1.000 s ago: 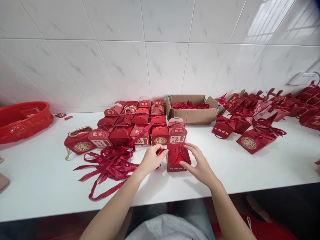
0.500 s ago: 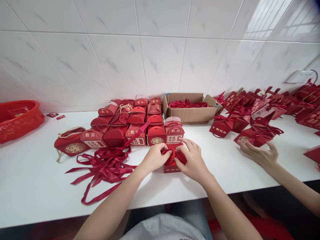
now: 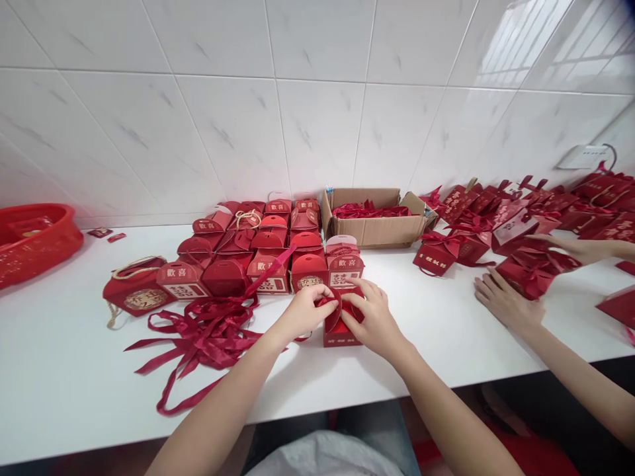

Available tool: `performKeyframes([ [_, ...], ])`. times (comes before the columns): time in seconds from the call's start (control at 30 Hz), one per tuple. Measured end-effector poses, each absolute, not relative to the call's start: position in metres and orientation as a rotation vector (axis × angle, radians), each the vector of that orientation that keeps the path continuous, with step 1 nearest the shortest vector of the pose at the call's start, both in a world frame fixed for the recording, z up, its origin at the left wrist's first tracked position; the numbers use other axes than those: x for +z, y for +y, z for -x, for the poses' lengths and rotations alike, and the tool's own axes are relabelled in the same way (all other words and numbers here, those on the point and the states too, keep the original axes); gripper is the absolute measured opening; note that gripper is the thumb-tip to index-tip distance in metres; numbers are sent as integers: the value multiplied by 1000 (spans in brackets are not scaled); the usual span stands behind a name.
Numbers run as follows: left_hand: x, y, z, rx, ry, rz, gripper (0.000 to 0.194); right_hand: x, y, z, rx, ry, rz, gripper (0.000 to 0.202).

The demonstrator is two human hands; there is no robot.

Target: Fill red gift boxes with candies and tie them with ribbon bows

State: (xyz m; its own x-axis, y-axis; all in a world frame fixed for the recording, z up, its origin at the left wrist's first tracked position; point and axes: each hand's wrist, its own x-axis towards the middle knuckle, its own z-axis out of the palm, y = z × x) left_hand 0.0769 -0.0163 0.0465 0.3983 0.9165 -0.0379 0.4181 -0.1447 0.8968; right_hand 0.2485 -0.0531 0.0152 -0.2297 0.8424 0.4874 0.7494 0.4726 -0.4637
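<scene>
A small red gift box (image 3: 342, 337) stands on the white table in front of me, its curved top flaps raised. My left hand (image 3: 310, 311) pinches the left flap between thumb and fingers. On the other side, my right hand (image 3: 370, 317) has its fingers bent round the right flap and the box's rim; part of the box is hidden behind it. Left of the box lies a tangled heap of dark red ribbons (image 3: 208, 337). Rows of closed red gift boxes (image 3: 225, 274) stand just behind, close to my fingertips.
A cardboard box (image 3: 374, 235) of red ribbons stands by the tiled wall. At far left is a red plastic basket (image 3: 40, 244). On the right, a co-worker's hands (image 3: 510, 304) hold a ribboned box (image 3: 530, 268), near many finished red boxes (image 3: 439, 254).
My hands have shifted slightly, and the left flap now stands more upright. The co-worker's second hand has come in from the right and the ribboned box has been turned and moved right.
</scene>
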Motion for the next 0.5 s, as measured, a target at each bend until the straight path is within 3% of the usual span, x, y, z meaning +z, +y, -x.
performKeyframes([
  [0.23, 49, -15, -76, 680, 1152, -1768, 14, 17, -50, -251, 512, -1958, 1238, 16],
  [0.5, 58, -20, -78, 833, 1139, -1936, 26, 34, -49, -252, 634, -1627, 1139, 14],
])
